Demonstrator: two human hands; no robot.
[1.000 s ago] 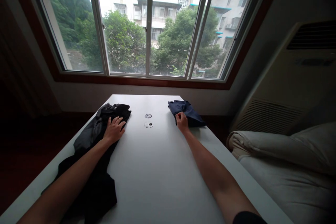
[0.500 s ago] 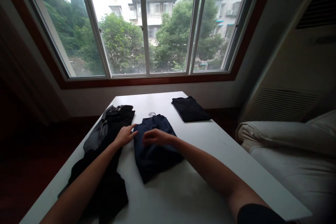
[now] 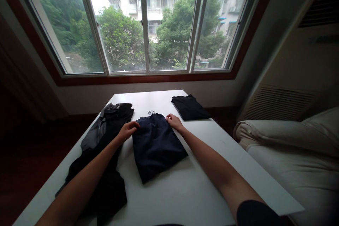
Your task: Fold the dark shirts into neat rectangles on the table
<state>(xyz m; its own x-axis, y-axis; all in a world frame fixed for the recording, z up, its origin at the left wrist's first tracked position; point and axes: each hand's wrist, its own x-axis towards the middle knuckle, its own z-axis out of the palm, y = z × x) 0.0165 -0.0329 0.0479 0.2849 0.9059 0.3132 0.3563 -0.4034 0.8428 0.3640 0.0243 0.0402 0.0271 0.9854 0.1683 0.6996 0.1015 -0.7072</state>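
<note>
A dark navy folded garment [image 3: 157, 150] lies on the white table in front of me; its exact kind does not show. My left hand [image 3: 128, 131] is at its upper left corner, fingers curled over the fabric edge. At the upper right corner, my right hand [image 3: 174, 122] pinches the edge between thumb and fingers. Just beyond the garment's far edge sits a small thin dark loop [image 3: 151, 112]. Beside my left arm spreads a loose pile of black and grey clothes [image 3: 113, 180], partly covered by that forearm.
A folded black garment [image 3: 190, 107] rests at the table's far right edge. The white table [image 3: 201, 187] reaches toward a wall under a wide window [image 3: 148, 72]. A pale sofa [image 3: 288, 159] stands to the right, with a large vented appliance [image 3: 299, 63] behind it.
My right hand has moved from above the navy garment to its upper right corner. The left fingers have curled in at the left corner. The garment lies flatter, and the view has tilted slightly.
</note>
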